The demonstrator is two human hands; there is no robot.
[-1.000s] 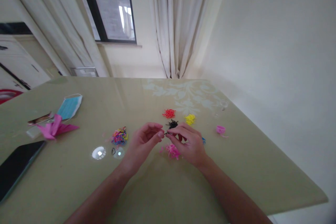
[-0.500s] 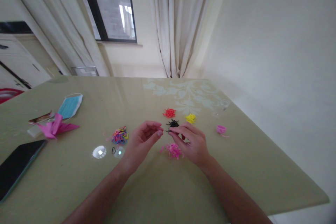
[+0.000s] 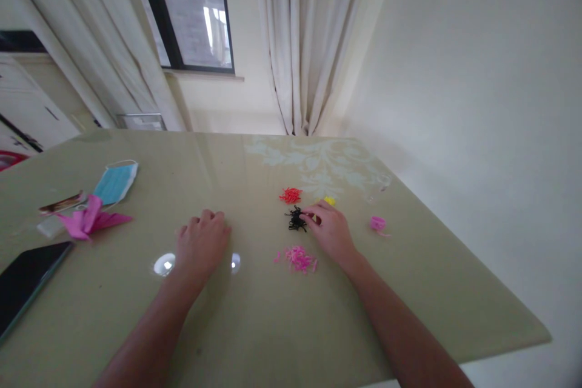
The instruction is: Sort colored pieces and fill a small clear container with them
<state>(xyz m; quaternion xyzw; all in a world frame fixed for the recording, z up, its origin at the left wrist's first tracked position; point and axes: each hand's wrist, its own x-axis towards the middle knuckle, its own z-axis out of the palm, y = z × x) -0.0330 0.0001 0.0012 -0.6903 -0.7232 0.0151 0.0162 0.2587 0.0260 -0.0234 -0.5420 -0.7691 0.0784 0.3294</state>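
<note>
My right hand (image 3: pixel 331 230) pinches at the right edge of a pile of small black rubber bands (image 3: pixel 297 219), its thumb and forefinger closed on a black one. Further left, my left hand (image 3: pixel 203 245) reaches down to the table with its fingers curled in and their tips hidden. It covers the spot of the mixed coloured pile, which does not show now. Red bands (image 3: pixel 290 195) lie in a heap behind the black ones, and pink bands (image 3: pixel 301 259) in front. My right hand partly hides a yellow heap (image 3: pixel 330 200).
On the greenish table (image 3: pixel 254 327), a small pink coil (image 3: pixel 378 224) lies at the right. To the left are a pink folded paper bird (image 3: pixel 91 219), a blue face mask (image 3: pixel 116 183) and a dark phone (image 3: pixel 31 282). A wall (image 3: pixel 491 133) rises along the right side.
My left hand has moved left and down, away from my right hand, onto the mixed pile. My right hand has shifted slightly up and stays by the black bands. The view has turned slightly.
</note>
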